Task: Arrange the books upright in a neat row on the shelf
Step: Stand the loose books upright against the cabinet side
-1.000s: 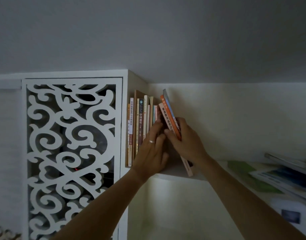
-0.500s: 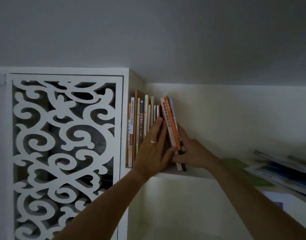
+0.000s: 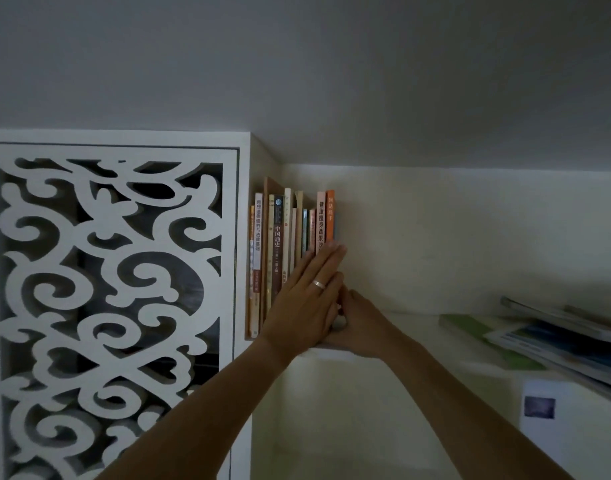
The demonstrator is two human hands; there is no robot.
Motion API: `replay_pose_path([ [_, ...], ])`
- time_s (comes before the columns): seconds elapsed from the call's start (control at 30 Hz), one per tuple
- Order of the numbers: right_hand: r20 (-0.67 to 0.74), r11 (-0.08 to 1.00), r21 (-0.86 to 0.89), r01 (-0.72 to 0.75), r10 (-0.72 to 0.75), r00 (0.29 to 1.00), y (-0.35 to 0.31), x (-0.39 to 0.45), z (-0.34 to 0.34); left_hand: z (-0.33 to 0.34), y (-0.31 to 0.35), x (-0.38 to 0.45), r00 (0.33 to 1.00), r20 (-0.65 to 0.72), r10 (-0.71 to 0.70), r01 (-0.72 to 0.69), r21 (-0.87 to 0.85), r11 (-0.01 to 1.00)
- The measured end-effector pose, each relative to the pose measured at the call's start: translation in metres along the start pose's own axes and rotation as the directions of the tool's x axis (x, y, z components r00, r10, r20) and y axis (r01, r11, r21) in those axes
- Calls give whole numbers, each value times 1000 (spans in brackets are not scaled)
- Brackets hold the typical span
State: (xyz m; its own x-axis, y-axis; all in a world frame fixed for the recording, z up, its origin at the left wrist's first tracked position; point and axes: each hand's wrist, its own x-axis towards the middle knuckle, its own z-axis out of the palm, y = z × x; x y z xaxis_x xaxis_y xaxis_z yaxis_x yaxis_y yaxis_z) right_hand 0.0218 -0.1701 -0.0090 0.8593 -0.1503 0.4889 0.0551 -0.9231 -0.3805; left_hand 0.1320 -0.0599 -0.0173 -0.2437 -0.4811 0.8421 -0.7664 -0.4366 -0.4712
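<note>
A row of several upright books (image 3: 278, 244) stands at the left end of the white shelf (image 3: 411, 320), against the cabinet side. The rightmost are a pale book and an orange book (image 3: 330, 216), now upright. My left hand (image 3: 307, 296), with a ring, lies flat with straight fingers across the spines of the row's right part. My right hand (image 3: 357, 327) sits low at the base of the last books, by the shelf's front edge; its fingers are mostly hidden behind my left hand.
A white cabinet door with carved scrollwork (image 3: 113, 299) fills the left. At the right end of the shelf lie a flat green book (image 3: 477, 334) and a loose stack of books (image 3: 567, 337). The ceiling is close above.
The leaning orange and pale books were pushed upright against the row. My left hand slid right and flattened over the spines. My right hand dropped to the books' base.
</note>
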Motion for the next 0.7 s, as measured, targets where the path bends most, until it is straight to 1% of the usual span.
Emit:
replay_pose_path([
  [0.03, -4, 997, 74, -14, 15, 1000, 4, -2, 4, 0, -1, 0, 1000, 24, 14, -15, 31, 999],
  [0.07, -28, 994, 104, -28, 31, 999, 5, -4, 6, 1, -3, 0, 999, 35, 18, -20, 48, 999],
  [0.23, -181, 992, -9, -128, 124, 976, 4, -6, 11, 3, -3, 0, 999, 32, -31, 29, 39, 999],
  [0.33, -213, 982, -55, -183, 167, 963, -5, -10, 9, 3, -1, 1, 997, 59, -40, 37, 52, 998],
  [0.43, -181, 970, -73, -233, 217, 959, -7, -14, 14, 2, 1, -1, 990, 129, -53, 35, 140, 990],
  [0.5, -129, 966, -128, -226, 210, 969, -6, -21, 10, 2, 4, -2, 987, 146, -67, 38, 192, 981],
  [0.57, -82, 943, -236, -236, 222, 972, 0, -32, -5, 2, 12, 0, 986, 124, -107, 79, 208, 975],
  [0.63, -37, 890, -388, -238, 243, 969, 8, -48, -36, 4, 27, 4, 981, 75, -179, 161, 198, 967],
  [0.7, -5, 832, -488, -263, 298, 954, 19, -68, -74, 8, 41, 10, 970, 12, -244, 238, 195, 952],
])
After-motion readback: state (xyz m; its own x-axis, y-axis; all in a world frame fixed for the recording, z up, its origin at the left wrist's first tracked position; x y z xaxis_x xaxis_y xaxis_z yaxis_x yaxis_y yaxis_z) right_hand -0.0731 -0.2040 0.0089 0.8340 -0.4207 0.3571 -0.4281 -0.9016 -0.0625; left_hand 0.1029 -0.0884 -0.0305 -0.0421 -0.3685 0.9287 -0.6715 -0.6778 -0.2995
